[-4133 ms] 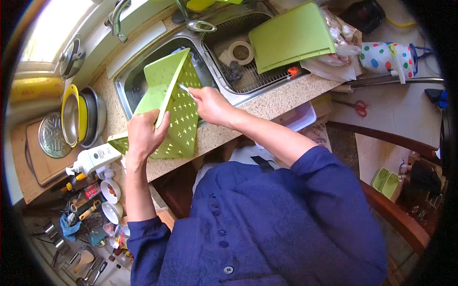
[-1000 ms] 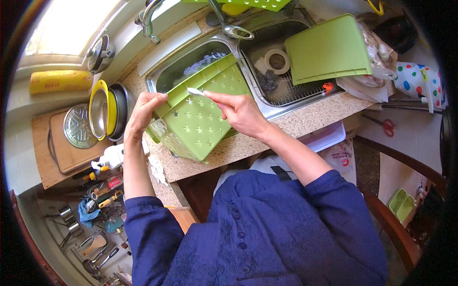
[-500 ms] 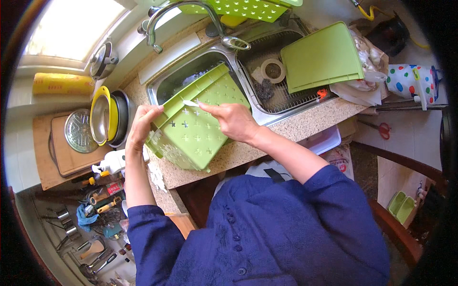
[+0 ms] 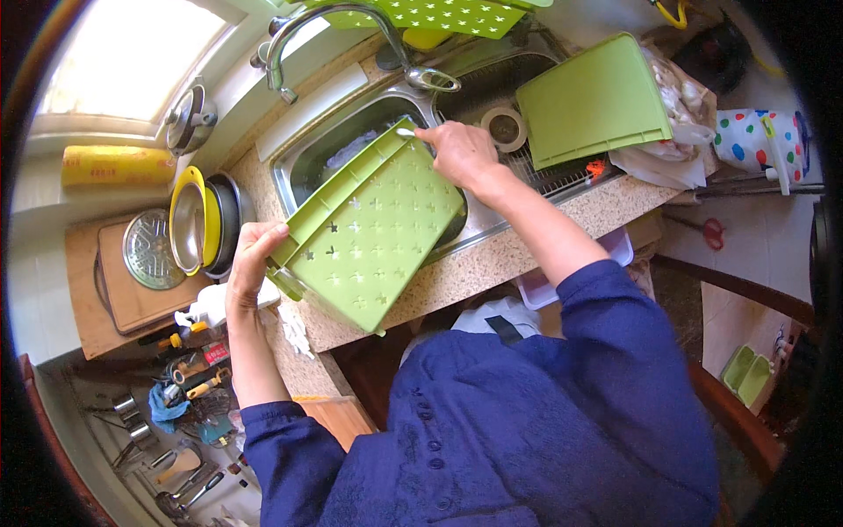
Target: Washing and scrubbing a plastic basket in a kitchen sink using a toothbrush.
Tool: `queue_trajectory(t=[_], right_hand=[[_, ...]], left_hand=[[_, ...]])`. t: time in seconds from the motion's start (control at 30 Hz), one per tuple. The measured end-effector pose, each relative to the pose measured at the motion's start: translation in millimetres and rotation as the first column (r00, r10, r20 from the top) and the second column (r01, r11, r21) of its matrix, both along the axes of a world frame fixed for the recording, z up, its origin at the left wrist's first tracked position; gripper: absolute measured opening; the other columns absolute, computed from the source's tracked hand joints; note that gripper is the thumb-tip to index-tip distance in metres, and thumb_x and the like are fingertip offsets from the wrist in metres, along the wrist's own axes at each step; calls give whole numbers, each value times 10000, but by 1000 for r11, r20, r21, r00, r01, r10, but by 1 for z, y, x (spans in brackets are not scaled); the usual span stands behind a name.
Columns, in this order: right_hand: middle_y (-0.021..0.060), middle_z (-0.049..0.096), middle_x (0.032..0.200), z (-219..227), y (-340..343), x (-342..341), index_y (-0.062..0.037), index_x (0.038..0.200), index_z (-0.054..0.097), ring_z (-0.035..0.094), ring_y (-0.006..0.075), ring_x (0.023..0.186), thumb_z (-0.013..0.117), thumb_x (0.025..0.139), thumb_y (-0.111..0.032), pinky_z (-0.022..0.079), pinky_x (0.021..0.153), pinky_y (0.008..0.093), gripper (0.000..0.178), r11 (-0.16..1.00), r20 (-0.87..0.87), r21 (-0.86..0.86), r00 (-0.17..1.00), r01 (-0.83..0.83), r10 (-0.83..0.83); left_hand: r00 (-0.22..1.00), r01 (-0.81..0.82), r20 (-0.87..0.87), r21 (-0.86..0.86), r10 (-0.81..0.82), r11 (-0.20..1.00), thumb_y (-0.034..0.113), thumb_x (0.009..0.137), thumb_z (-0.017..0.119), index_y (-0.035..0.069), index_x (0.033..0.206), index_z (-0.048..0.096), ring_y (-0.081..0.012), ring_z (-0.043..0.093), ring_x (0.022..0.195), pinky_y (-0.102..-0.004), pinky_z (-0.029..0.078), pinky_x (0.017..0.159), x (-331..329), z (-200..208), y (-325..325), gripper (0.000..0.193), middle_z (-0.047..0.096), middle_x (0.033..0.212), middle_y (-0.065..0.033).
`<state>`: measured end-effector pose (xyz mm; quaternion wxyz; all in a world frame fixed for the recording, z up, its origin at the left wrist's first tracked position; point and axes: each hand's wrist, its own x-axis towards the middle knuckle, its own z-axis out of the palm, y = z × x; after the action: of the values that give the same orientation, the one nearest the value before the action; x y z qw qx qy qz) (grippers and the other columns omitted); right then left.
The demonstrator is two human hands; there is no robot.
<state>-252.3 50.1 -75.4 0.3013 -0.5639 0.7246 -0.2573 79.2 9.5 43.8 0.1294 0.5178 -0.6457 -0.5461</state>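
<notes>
A green plastic basket (image 4: 378,224) with rows of cross-shaped holes lies tilted over the left sink bowl (image 4: 294,158) and the counter edge. My left hand (image 4: 252,255) is closed on its near-left rim corner, thumb on top. At the far end of the same rim is my right hand (image 4: 465,154), its fingers closed round a small white tool (image 4: 405,133). Only the pale tip of that tool shows, against the rim; its handle is hidden in my fingers.
A curved metal faucet (image 4: 378,26) arches over the sink. The right bowl contains a round strainer (image 4: 504,129), with a green plastic panel (image 4: 588,105) resting across it. Stacked yellow and metal bowls (image 4: 195,215) stand at left near a wooden cutting board (image 4: 114,263).
My right hand has moved away and to the right along the rim with the white tool, up to the far corner. The basket has tipped slightly; my left hand still holds it.
</notes>
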Motion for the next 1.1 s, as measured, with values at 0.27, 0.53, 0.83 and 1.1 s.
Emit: queue_trajectory(t=[0.27,0.53,0.83,1.1], right_hand=[[206,691,1009,-40,8,13,-135,1181,685,662,328,1004,613,879,-158,506,889,403,312,997,343,82,939,-13,-16],[-42,476,678,8,11,14,-135,1288,613,301,32,475,515,985,-141,210,415,211,318,895,795,441,492,-66,-355],[190,684,1026,-3,31,13,-210,1164,691,679,334,912,615,900,-194,525,799,363,275,1000,168,-25,986,5,-1],[159,692,1017,-12,35,15,-220,1138,707,672,350,900,603,880,-148,527,802,412,287,994,-36,-55,995,-95,93]], left_hand=[[999,29,21,-20,-29,999,312,900,600,8,753,681,-39,457,552,-216,328,520,-11,-5,-3,347,562,623,51],[994,90,65,13,-91,996,333,904,581,4,735,672,-43,463,563,-220,332,529,-8,-7,-1,381,562,623,52],[988,117,98,3,-117,993,326,910,570,10,699,649,-43,416,568,-238,298,531,-26,-10,0,389,517,609,66],[988,144,61,-15,-142,990,336,926,567,36,703,647,-34,419,545,-234,301,496,-34,-9,0,382,513,599,72]])
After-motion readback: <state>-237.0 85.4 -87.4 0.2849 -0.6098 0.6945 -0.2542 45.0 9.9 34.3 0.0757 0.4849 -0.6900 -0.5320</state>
